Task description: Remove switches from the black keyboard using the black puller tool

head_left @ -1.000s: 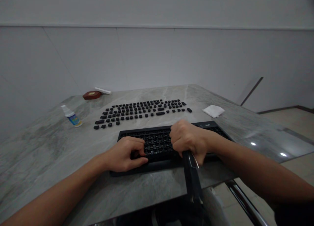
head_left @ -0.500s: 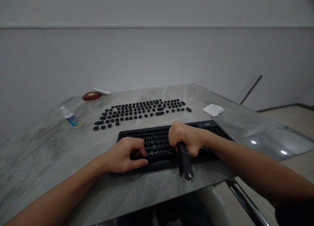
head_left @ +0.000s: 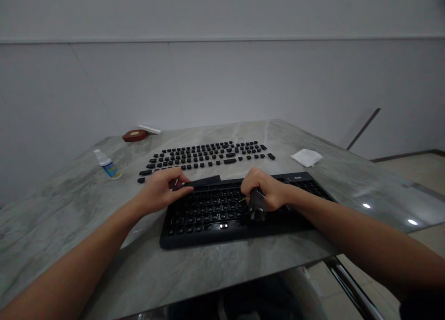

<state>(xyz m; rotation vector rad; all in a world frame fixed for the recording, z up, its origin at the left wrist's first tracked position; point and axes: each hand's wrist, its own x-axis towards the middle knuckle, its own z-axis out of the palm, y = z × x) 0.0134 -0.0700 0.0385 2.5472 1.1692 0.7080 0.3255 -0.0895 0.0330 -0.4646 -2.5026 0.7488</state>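
By the left hand (head_left: pixel 160 190), left of the centre of the frame, a long black key (head_left: pixel 206 181) is held; its grip is clamped on one end, between the thumb and the fingers. The key is placed above the back edge of the keyboard (head_left: pixel 205 237), which is laid in the lower middle of the frame. By the right hand (head_left: pixel 266 190), right of the centre, a dark tool (head_left: pixel 257 206) is held, the grip closed around it, above the keyboard. Whether the keyboard is touched by the tool cannot be told. On the bench (head_left: pixel 208 270), loose keys (head_left: pixel 230 161) are arranged in rows at the middle of the frame. A bottle (head_left: pixel 110 168) and a reddish box (head_left: pixel 135 135) are seen at the left, and a white cloth (head_left: pixel 306 158) at the right.
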